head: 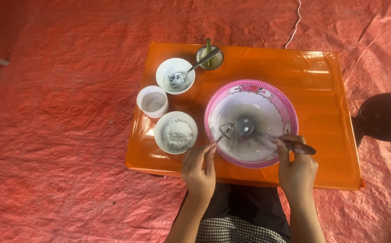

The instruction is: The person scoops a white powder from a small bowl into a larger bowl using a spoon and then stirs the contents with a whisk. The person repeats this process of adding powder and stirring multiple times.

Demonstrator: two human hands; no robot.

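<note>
Head view: a low orange table (pixel 321 90) stands on a red tarp (pixel 60 135). Near the table's front edge, at the middle, sits a large bowl (pixel 290 114) with a pink rim, holding a thin white liquid. The right hand (pixel 297 168) grips the dark handle of a ladle (pixel 245 126), fingers curled around it; the ladle's cup rests in the liquid near the bowl's centre. The left hand (pixel 198 168) pinches the end of a small whisk (pixel 225 131) between fingertips at the bowl's left rim, the wire head dipping just inside the bowl.

Along the table's left edge stand three white vessels: a small bowl of white powder (pixel 176 132) nearest the front, just beside the left hand; a cup (pixel 152 101) behind it; and another small bowl (pixel 174 75) with a spoon (pixel 191 72) in it farther back. At the back edge sits a small dark dish (pixel 209 58) with something green in it. A white cord (pixel 295 22) trails across the tarp beyond the table.
</note>
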